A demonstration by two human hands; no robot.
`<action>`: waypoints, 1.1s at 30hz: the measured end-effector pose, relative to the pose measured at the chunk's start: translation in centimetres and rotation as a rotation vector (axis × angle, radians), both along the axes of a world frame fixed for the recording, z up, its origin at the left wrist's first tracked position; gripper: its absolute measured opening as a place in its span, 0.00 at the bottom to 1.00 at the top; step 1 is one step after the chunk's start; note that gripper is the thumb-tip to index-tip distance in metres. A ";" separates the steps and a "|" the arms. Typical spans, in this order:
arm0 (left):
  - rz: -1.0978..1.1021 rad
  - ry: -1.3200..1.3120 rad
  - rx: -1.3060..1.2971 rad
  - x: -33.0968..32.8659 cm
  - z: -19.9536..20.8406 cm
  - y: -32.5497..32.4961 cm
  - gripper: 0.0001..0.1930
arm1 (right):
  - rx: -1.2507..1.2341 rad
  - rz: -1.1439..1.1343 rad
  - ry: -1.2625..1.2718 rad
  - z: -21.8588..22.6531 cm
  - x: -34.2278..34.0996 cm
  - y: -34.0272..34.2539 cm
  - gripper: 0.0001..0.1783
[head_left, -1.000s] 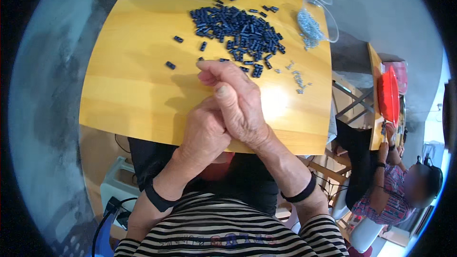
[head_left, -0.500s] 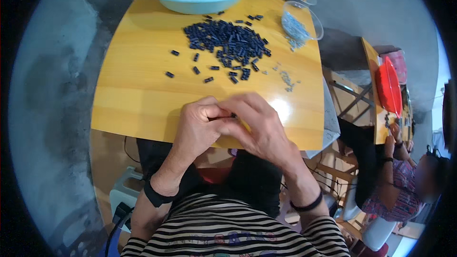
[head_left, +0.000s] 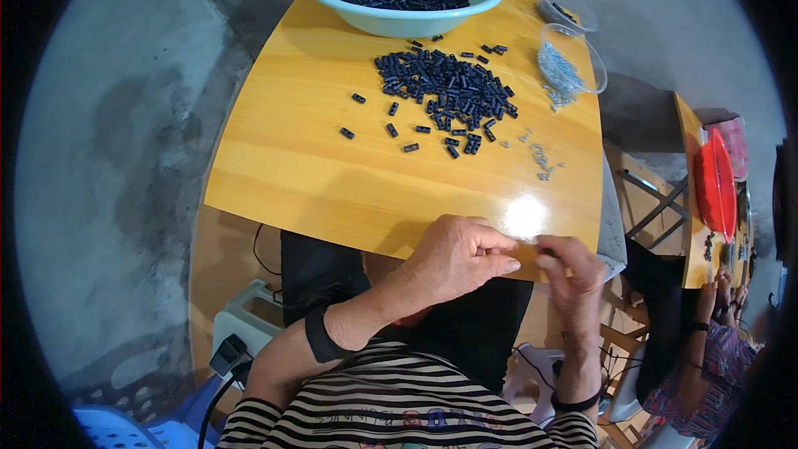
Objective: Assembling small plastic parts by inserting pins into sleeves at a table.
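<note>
Over the table's near edge, my left hand (head_left: 461, 259) has its thumb and forefinger pressed together. Whatever lies in that pinch, if anything, is too small to make out. Just to its right, my right hand (head_left: 575, 273) is blurred, its fingers curled closed. A dark spot shows at its fingertips, but its shape is smeared. Beyond my hands lies a pile of small black two-hole blocks (head_left: 453, 87), with several loose ones on its near side. Tiny clear or silvery pieces (head_left: 540, 158) are scattered to the right of the pile.
A pale turquoise basin (head_left: 407, 23) full of black blocks stands at the table's (head_left: 316, 183) far side. Two clear plastic tubs (head_left: 594, 75) are at the far right, one tipped with small pieces spilling out. Another person (head_left: 706, 366) works at a table with a red basin (head_left: 716, 187).
My hands have moved right and toward me. They worked together on a small dark piece before; now their fingertips are slightly apart. The view has shifted, so the table sits further right.
</note>
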State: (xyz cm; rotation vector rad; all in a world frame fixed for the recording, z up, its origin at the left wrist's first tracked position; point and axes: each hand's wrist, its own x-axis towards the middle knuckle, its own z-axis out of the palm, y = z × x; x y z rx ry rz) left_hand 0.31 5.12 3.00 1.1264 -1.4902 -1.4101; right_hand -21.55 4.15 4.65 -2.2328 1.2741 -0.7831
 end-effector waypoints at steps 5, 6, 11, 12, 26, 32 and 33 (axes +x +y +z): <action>0.169 -0.146 -0.251 1.9 -0.5 -0.6 0.07 | 0.210 -0.448 -0.410 -3.6 -8.7 -3.0 0.10; 0.216 -0.160 -0.267 2.8 -0.6 -0.9 0.06 | 0.182 -0.536 -0.350 -4.2 -10.6 -3.8 0.11; 0.592 -0.545 -0.437 9.4 -0.8 -3.0 0.05 | 0.177 -0.785 0.235 -8.7 -18.4 -7.9 0.16; 0.602 -0.550 -0.438 10.3 -0.9 -3.4 0.05 | 0.174 -0.776 0.232 -9.8 -20.4 -8.2 0.16; 0.612 -0.730 -0.497 14.2 -3.1 -4.5 0.07 | 0.020 -0.297 -0.080 -1.3 -1.1 -5.6 0.10; 0.650 -0.641 -0.471 14.3 -3.4 -4.4 0.06 | -0.026 -0.190 -0.007 0.0 4.5 -6.1 0.06; 0.649 -0.634 -0.469 14.2 -3.4 -4.3 0.06 | -0.026 -0.192 0.000 0.0 5.0 -6.5 0.06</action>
